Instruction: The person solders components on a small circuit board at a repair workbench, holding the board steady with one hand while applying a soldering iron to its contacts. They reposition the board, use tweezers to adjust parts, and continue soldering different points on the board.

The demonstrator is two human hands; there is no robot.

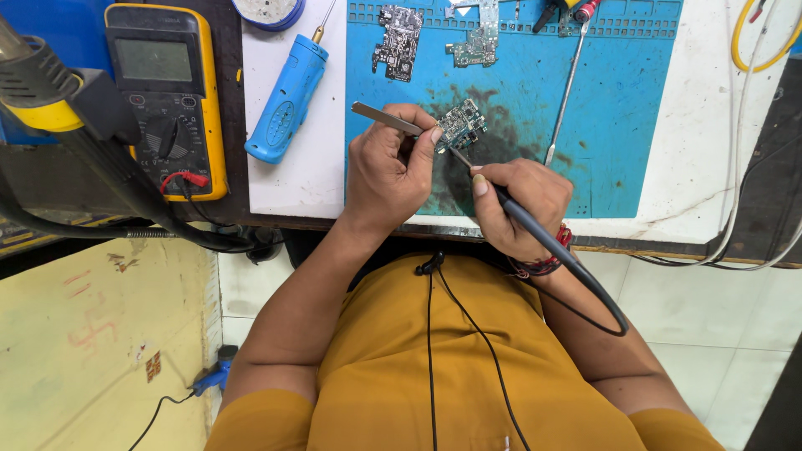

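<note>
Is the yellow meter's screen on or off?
Looks off: the yellow meter has a blank grey screen with no digits showing.

There was one view only, from a camera on the person's head. It looked almost straight down, close over the desk (309, 179), so the far edge of the blue mat (618, 108) ran along the top of the frame. The person's chest and forearms filled the near part, and the floor showed on the left and right.

Circuit board (460, 126) on mat (618, 142), between hands; multimeter (166, 92) far left, screwdriver (565, 93) right.
</note>
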